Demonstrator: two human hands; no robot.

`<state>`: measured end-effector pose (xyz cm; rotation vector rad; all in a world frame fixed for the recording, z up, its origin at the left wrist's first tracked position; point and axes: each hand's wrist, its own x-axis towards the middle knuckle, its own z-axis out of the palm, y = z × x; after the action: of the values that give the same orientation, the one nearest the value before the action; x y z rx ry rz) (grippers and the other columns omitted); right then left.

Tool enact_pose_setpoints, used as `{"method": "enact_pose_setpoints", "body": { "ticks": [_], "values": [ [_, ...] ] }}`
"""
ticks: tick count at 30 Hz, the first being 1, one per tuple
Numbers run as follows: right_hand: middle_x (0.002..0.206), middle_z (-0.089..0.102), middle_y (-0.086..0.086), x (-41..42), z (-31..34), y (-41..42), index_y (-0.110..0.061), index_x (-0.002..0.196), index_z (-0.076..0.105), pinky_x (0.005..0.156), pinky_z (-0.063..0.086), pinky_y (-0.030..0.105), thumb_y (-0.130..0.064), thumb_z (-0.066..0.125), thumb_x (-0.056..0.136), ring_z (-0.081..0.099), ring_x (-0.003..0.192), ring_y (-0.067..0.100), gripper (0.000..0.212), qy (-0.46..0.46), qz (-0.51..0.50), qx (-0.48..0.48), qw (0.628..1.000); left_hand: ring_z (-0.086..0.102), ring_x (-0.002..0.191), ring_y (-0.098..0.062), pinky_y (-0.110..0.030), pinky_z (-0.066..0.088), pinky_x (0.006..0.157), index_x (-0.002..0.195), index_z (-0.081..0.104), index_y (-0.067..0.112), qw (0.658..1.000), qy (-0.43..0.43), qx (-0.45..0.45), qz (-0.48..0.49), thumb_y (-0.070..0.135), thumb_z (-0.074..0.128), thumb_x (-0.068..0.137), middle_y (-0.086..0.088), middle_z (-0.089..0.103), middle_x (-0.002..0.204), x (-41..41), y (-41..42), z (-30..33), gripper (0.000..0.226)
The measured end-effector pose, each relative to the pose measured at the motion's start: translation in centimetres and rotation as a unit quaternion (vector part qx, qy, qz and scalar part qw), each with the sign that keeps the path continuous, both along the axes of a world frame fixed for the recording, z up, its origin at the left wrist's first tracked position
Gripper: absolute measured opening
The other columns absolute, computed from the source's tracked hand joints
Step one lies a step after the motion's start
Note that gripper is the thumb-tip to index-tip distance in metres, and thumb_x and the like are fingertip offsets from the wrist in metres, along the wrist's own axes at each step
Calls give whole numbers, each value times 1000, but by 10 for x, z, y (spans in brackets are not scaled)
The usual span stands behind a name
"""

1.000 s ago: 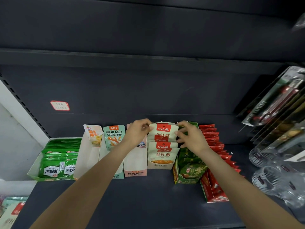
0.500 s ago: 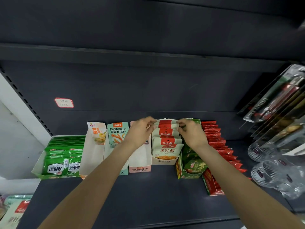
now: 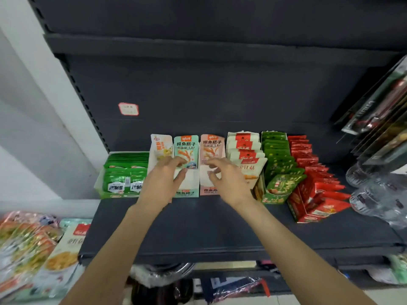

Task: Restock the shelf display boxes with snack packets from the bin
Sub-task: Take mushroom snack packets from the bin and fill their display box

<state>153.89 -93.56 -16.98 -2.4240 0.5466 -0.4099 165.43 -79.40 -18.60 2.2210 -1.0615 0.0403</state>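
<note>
- Nearest, low and left of the dark grey metal shelf board (image 3: 198, 230), lies a blurred heap of loose snack packets (image 3: 37, 249), orange, green and white; the bin itself cannot be made out.
- Over the board's bare front strip both forearms reach in. The left hand (image 3: 161, 181) hovers with fingers loosely spread, holding nothing, at the mouth of the pale teal cardboard display box (image 3: 186, 190).
- The right hand (image 3: 229, 183), just right of it, is also spread and empty, over the pink cardboard display box (image 3: 208, 188).
- Both boxes run front to back and look nearly empty, one upright packet at each rear.
- The left hand is nearer the heap, so fetching likely falls to it.
- Further right, the white-and-red packet box (image 3: 244, 155) looks full.
</note>
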Motion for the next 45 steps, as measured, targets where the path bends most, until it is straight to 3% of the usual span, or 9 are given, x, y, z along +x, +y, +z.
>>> {"method": "enact_pose_setpoints", "body": {
  "ticks": [5,10,16,21,26,30,33,40,45],
  "values": [
    [120,54,9,-10,-26,68,-16,125,56,87,48,35,-19,51,94,55,107,25,31,98,76,27,992,57,105,-24,-44,50,84,115,59,18,995,55,60,55,27,56,91,-5,61,112,-22,89,-23,25],
    [123,56,7,-4,-42,136,-20,125,57,95,46,39,-22,54,93,55,112,23,32,130,117,46,983,57,105,-27,-43,49,87,119,58,18,985,82,109,106,30,57,91,-7,60,112,-32,177,-40,30],
    [118,56,8,36,-59,229,-19,125,56,93,47,37,-20,52,94,56,109,22,31,146,160,45,975,57,105,-28,-37,47,85,125,54,16,969,135,140,152,28,55,93,-9,60,117,-9,279,-69,34],
    [115,54,9,87,-81,308,-17,126,56,90,47,38,-17,52,94,57,105,24,32,162,151,73,973,57,108,-27,-37,48,85,126,53,16,962,158,156,161,28,54,94,-9,59,121,47,359,-94,35],
    [129,50,7,132,-111,370,-18,132,51,95,46,39,-16,52,94,54,112,23,38,194,97,90,972,47,121,-28,-44,45,93,138,42,21,950,156,238,129,34,50,95,-9,49,134,108,408,-125,46],
    [142,39,8,158,-147,395,-18,141,38,108,32,35,-17,52,94,42,127,25,49,247,71,76,963,26,138,-28,-44,33,106,146,29,21,946,146,277,87,36,52,93,-7,29,151,146,427,-155,59],
    [152,24,6,170,-171,401,-19,147,26,114,21,33,-20,54,93,24,139,24,61,283,45,87,954,6,145,-24,-45,13,116,149,17,28,946,128,294,56,41,52,92,-1,9,158,162,438,-175,68],
    [159,-6,3,182,-208,406,-25,151,8,117,6,40,-45,58,88,-7,146,21,83,371,38,46,927,-25,139,-15,-37,-12,114,150,-3,31,932,93,350,21,53,49,90,1,-18,157,178,455,-207,83],
    [159,-9,0,177,-211,412,-28,151,6,119,5,42,-51,56,87,-10,146,19,85,359,56,47,930,-14,145,-19,-46,-6,116,149,10,33,937,74,340,14,53,51,88,0,-8,159,173,447,-204,77]
  ]
}}
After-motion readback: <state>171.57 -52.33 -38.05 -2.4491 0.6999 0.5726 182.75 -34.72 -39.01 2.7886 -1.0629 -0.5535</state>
